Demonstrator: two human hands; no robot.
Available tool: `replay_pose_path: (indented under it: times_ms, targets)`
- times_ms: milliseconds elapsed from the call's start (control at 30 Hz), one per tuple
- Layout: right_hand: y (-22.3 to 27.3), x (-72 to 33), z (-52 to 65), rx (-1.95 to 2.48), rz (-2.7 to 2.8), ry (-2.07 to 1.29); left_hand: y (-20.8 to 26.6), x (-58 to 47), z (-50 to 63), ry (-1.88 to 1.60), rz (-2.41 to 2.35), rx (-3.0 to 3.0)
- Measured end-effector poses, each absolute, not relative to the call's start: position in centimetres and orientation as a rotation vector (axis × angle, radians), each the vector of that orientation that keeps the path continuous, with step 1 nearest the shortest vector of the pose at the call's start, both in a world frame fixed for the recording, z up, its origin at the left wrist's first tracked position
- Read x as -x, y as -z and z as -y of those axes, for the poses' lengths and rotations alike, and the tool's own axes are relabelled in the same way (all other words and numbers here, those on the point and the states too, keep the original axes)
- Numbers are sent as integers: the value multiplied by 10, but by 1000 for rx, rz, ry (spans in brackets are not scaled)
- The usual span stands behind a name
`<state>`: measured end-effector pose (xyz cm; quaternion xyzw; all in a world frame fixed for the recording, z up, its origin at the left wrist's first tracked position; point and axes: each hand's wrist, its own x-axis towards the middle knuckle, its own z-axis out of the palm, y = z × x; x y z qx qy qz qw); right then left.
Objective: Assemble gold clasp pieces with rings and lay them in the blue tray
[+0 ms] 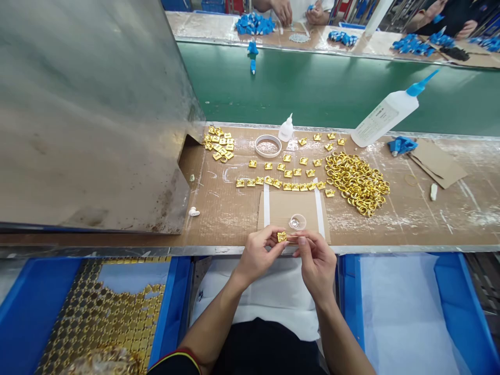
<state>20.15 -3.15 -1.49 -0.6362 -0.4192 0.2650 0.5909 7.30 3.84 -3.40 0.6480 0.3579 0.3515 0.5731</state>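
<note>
A square-faced gold piece (282, 237) is held in the pinched fingertips of the left hand (260, 252), over the front edge of the cardboard-covered bench (226, 224). A thin stick (292, 237) is clamped between the thumb and fingers of the right hand (316, 260), its tip directed at the piece; whether the two touch cannot be told. The hands are held close together but apart.

Just beyond them, a clear shallow cup (297, 222) is set on a taped cardboard pad (291, 205) near the front edge. Rows of gold pieces (296, 186) are laid between the pad and the back edge, with a heap of gold rings (357, 182) to their right. By the back edge, a small dropper bottle (286, 130) is placed.

The step in hand is judged to be fine work on the single piece with the stick. For the next move, a steady left pinch and light, exact guidance of the tip seem to be called for.
</note>
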Motion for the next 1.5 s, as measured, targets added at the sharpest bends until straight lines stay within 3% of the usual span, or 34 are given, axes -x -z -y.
replay_pose_path:
  times_ms: [1500]
  targets:
    - [16,-201,32,1501,1062,-551,34,-72,-39,-814,-845,-1496]
